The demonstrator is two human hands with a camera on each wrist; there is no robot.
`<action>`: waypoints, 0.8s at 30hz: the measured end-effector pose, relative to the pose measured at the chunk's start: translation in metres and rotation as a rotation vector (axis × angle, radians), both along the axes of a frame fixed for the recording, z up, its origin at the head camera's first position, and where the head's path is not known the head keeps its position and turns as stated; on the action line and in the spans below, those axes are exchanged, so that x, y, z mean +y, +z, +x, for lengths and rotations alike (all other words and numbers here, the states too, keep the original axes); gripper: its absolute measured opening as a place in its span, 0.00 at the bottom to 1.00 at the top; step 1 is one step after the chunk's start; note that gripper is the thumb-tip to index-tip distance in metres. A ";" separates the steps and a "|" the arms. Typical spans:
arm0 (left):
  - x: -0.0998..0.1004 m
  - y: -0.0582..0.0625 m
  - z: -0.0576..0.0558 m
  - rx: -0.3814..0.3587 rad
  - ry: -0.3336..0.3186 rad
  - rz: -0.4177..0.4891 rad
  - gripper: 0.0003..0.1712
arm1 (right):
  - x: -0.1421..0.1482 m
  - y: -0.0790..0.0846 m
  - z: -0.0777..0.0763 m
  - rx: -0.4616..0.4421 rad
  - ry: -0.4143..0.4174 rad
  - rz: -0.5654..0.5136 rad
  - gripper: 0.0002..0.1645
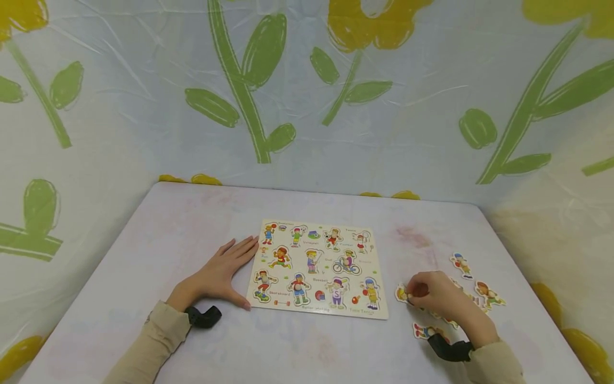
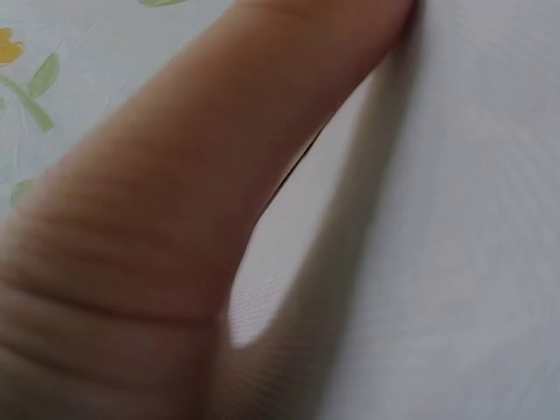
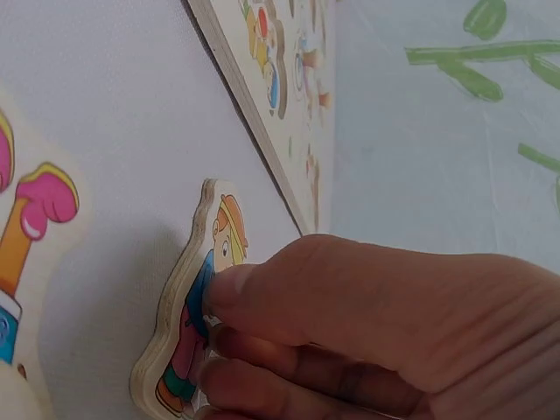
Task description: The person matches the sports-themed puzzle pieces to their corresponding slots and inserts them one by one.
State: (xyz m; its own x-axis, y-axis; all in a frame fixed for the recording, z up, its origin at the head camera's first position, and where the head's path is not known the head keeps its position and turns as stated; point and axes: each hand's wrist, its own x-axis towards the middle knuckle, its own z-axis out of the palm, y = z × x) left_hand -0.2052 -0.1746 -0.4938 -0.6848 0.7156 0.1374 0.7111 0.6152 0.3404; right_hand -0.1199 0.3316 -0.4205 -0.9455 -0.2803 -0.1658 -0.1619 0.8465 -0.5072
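A wooden puzzle board (image 1: 297, 266) printed with children playing sports lies on the table. My left hand (image 1: 218, 274) is spread flat at the board's left side, its fingertips and thumb tip right at the edge; the left wrist view is mostly filled by a blurred finger (image 2: 219, 140). Right of the board, my right hand (image 1: 434, 293) pinches a wooden puzzle piece (image 3: 185, 350) between thumb and curled fingers. That piece shows a child with a yellow headband and a blue top; the fingers hide part of it. Its head end (image 1: 401, 292) points toward the board.
Loose puzzle pieces lie around and partly under my right hand: a blue-capped figure (image 1: 461, 265), a running figure (image 1: 488, 294) and one near the wrist (image 1: 422, 331), among others. The table (image 1: 307, 352) ends at a flower-printed cloth backdrop (image 1: 307, 144).
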 end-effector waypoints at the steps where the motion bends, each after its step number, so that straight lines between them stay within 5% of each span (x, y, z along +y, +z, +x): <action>1: 0.000 0.000 0.000 0.001 -0.002 0.004 0.82 | 0.000 0.000 0.000 -0.003 0.000 -0.002 0.06; 24: -0.001 -0.002 -0.001 0.062 -0.009 0.014 0.84 | -0.013 0.012 -0.010 0.004 -0.018 -0.006 0.05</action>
